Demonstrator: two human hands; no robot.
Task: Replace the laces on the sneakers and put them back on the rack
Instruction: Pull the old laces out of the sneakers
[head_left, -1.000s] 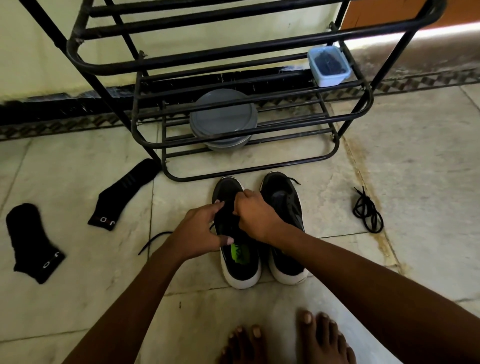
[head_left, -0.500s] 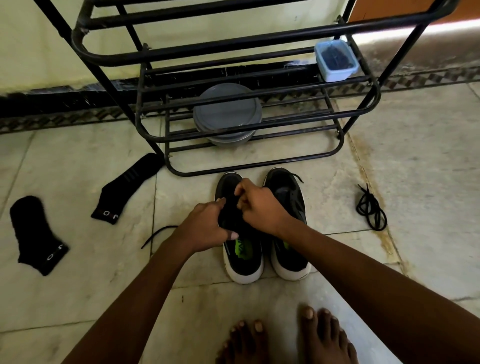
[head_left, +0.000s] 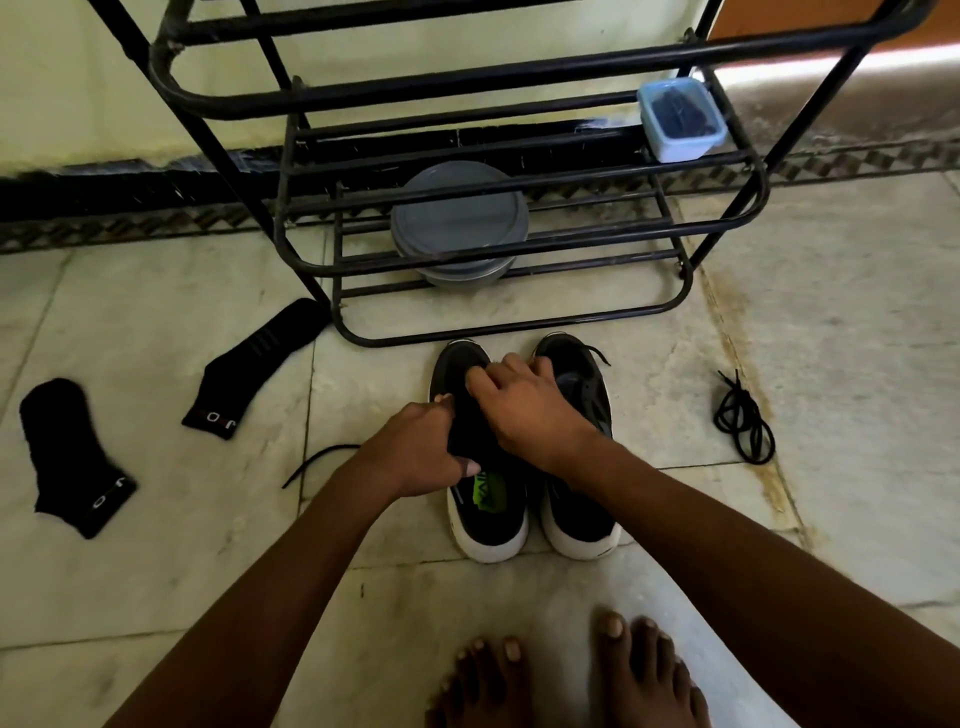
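1. Left sneaker: black upper, white sole, on the floor tiles with its toe just short of the shoe rack's bottom front rail. It is kept on the floor, probably so both hands can work its eyelets.
2. Right sneaker: touching its partner's side, toe the same way. A short lace end shows at its toe, so it is probably already relaced.
3. Left hand: fingers curled round the left sneaker's tongue and near edge, thumb on the tongue, apparently steadying it.
4. Right hand: fingers bent over the front of the upper, thumb against it. Whether they pinch a lace cannot be told.
5. Loose lace end: trails across the floor from under the left hand.
6. Bundled black lace: set well apart toward the floor's right side, likely discarded or spare.
7. Two black socks: on the floor at left.
8. Shoe rack: lower shelves hold a grey lidded container and a blue box. The sneakers are not yet on it.
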